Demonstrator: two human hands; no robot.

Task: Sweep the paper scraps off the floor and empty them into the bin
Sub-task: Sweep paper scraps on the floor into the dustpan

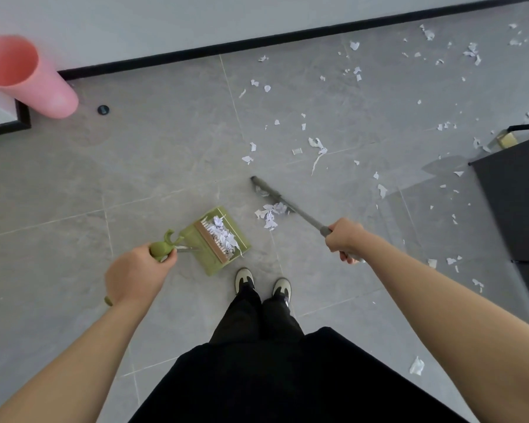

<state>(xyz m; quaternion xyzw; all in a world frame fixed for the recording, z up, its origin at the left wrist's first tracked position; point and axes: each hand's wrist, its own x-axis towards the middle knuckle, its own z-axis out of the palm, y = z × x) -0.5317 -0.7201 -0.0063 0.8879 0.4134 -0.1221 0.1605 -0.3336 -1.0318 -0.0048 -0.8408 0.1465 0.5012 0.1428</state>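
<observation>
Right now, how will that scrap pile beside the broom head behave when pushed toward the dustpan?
The scrap pile looks thin, torn and crumpled, so probably very light, likely to scatter. Loose pieces may slip past the broom head.

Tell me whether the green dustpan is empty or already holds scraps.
Holds scraps: white torn paper lies piled inside the green dustpan, behind its comb teeth. The left hand grips its handle.

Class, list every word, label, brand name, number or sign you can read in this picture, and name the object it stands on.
None can be read.
Paper scraps in the green dustpan: dark marks that may be print, too small and blurred to read.
Pink bin, broom, shoes: no lettering visible.
</observation>
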